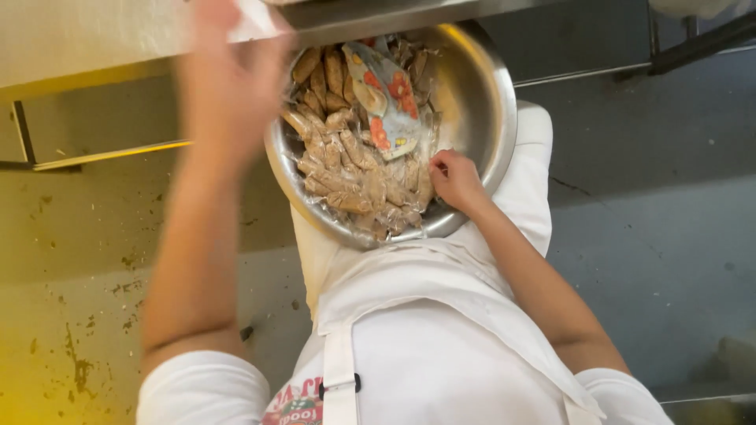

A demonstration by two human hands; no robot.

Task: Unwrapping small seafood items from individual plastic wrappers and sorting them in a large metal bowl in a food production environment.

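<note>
A round steel bowl (498,102) rests on my lap against my white apron (441,338). It holds several brownish rolls wrapped in clear plastic (339,161). A flat floral-patterned piece (390,94) lies on top of them. My right hand (455,181) is inside the bowl at its near right side, fingers curled on a wrapped roll at the edge of the pile. My left hand (228,83) is raised and blurred at the upper left, beside the bowl's far rim and near something white (253,20). Whether it holds that is unclear.
A steel counter edge (378,16) runs above the bowl's far side. Below it lies a stained grey and yellowish floor (87,315). Dark metal legs or rails (693,43) show at the top right.
</note>
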